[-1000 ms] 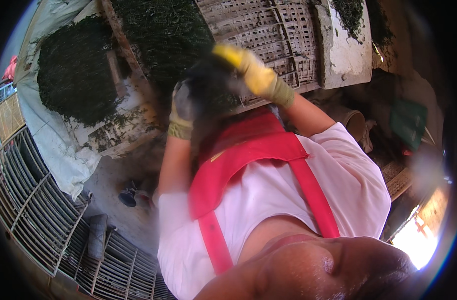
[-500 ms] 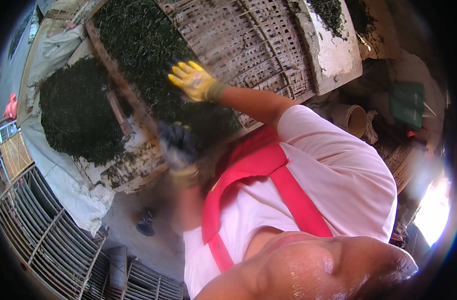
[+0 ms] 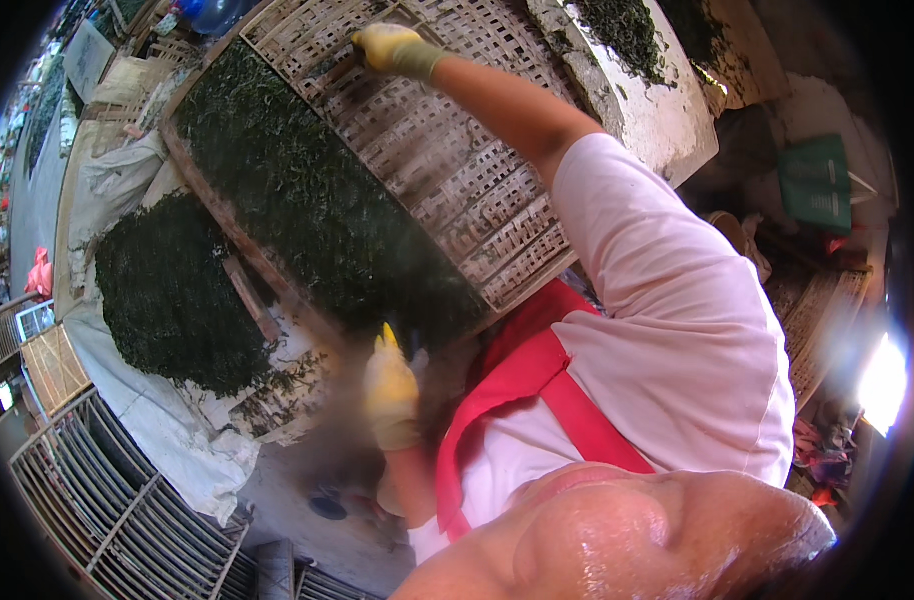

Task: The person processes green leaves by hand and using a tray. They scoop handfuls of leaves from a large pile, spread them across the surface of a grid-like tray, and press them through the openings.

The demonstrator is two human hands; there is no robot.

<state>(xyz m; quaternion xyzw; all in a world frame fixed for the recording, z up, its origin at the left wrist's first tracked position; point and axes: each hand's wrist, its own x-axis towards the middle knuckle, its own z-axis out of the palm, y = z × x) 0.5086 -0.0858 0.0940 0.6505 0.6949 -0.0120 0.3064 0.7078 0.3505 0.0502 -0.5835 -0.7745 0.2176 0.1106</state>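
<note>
My right hand (image 3: pixel 387 48), in a yellow glove, reaches far out over a woven bamboo tray (image 3: pixel 427 150). Its fingers curl closed, and what they hold, if anything, is hidden. Close to my body, my left hand (image 3: pixel 389 390) is at the near end of a long bed of dark green leafy strands (image 3: pixel 287 180). A yellow thumb or finger points up, while blur and the glove hide the other fingers. The green bed lies along the tray, bordered on its left by a wooden edge strip (image 3: pixel 212 210).
Left of the strip lies another dark green heap (image 3: pixel 162 300) with a short wooden bar (image 3: pixel 250 298) beside it. White sheeting (image 3: pixel 177 400) hangs over the side, above a slatted metal rack (image 3: pixel 117 500). More greens (image 3: pixel 622 35) rest on a pale slab (image 3: pixel 667 120) at the right.
My right hand has moved away from my body, from spread over the greens to curled over the bamboo tray. My left hand has turned from its dark glove side to yellow and shifted nearer me.
</note>
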